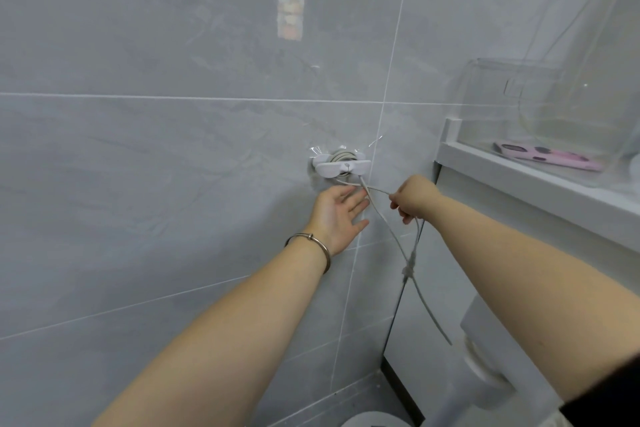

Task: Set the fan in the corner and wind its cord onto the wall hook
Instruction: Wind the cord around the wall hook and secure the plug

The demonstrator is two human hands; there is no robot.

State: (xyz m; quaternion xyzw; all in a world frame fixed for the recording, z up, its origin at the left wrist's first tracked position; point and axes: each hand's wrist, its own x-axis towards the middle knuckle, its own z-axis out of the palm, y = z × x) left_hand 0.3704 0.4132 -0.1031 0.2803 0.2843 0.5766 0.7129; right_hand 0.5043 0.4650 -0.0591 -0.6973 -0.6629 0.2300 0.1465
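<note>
A white wall hook (pixel 341 166) is stuck on the grey tiled wall, with a few turns of pale cord wound round it. The rest of the cord (pixel 398 246) runs down from the hook, carries a knot lower down, and trails toward the fan. My left hand (pixel 337 215) is just below the hook, palm up, fingers straight, the cord passing by its fingertips. To the right of the hook my right hand (pixel 412 199) pinches a strand of the cord. The white fan (pixel 485 357) stands low at the right, partly hidden behind my right arm.
A white ledge (pixel 526 180) juts out at the right, with a clear plastic box (pixel 540 114) and a pink patterned phone case (pixel 547 158) on it. A white rounded object (pixel 374 419) shows at the bottom edge. The tiled wall (pixel 156 149) fills the left.
</note>
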